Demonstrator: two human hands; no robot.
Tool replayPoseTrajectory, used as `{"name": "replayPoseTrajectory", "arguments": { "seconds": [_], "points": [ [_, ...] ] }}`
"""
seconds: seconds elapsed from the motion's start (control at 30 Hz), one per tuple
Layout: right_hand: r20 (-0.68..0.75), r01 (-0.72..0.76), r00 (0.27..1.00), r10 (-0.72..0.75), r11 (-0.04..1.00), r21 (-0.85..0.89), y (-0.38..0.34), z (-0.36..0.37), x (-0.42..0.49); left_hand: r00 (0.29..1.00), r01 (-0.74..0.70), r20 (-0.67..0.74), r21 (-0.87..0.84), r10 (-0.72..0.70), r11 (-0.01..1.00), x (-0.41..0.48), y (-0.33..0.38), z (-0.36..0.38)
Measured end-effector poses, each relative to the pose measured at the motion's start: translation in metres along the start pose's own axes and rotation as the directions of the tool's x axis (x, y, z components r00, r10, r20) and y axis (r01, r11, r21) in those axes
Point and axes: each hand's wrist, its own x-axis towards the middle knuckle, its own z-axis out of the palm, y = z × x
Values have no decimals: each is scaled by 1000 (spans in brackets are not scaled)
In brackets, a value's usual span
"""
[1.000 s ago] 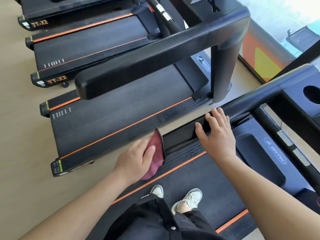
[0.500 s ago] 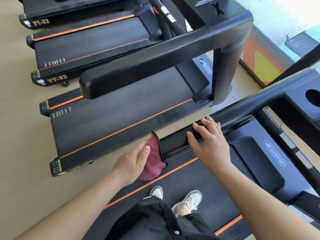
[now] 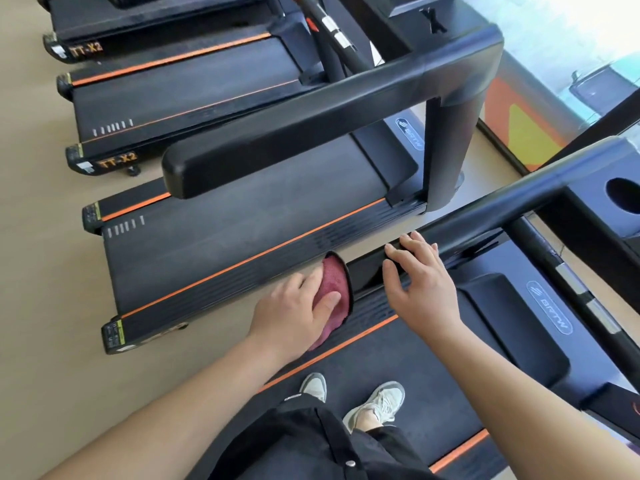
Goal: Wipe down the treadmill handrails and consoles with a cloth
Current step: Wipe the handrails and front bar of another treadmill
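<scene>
A: Where was the cloth (image 3: 331, 299)?
B: Dark red, pressed flat against the rear end cap of the near handrail (image 3: 485, 220). Its lower part hung below the cap, over the left edge of the deck (image 3: 398, 368).
A: Grip?
B: Left hand (image 3: 294, 315) lay open-palmed on the cloth, fingers spread, thumb on its face. A press, not a pinch; nothing curled round it.
A: Right hand (image 3: 420, 289)?
B: Just forward of the cap on the same rail. Fingers bent loosely over the top edge, thumb down the inner side. Not fully closed; can't tell how firmly it bore on the rail.
A: Stance?
B: Two pale shoes (image 3: 374, 403) on the belt, near its left orange stripe. Black garment at the bottom edge.
A: Surroundings?
B: Next treadmill (image 3: 242, 237) beside it on the left, its own rail overhead, floor strip between. Two more beyond, marked TT-X2. Console (image 3: 609, 202) at the right edge, with a round cup hole.
</scene>
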Motion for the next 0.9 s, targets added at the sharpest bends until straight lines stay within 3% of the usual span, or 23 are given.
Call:
{"name": "replayPoseTrajectory", "arguments": {
  "seconds": [0.07,0.17,0.3,0.43,0.53,0.73,0.9],
  "points": [
    [26,-14,1000,12,998,57,-1,-7,0,998,-58,48,187,50,981,27,23,-1],
    [54,-133,991,127,982,131,4,-30,5,983,-166,118,280,138,946,64,72,3],
    [-50,-265,961,273,956,125,30,-61,8,975,-221,87,418,203,881,75,97,14],
    [-46,-287,957,288,958,31,64,-90,7,956,-292,111,471,273,832,80,101,17],
    [-42,-282,959,281,959,-18,85,-102,15,943,-330,121,472,310,818,116,148,23],
    [-104,-189,978,180,979,-78,130,-136,30,956,-293,147,426,255,856,179,228,36],
    [-221,-216,958,182,966,-144,189,-175,37,920,-347,-3,459,392,818,160,203,48]
  ]
}}
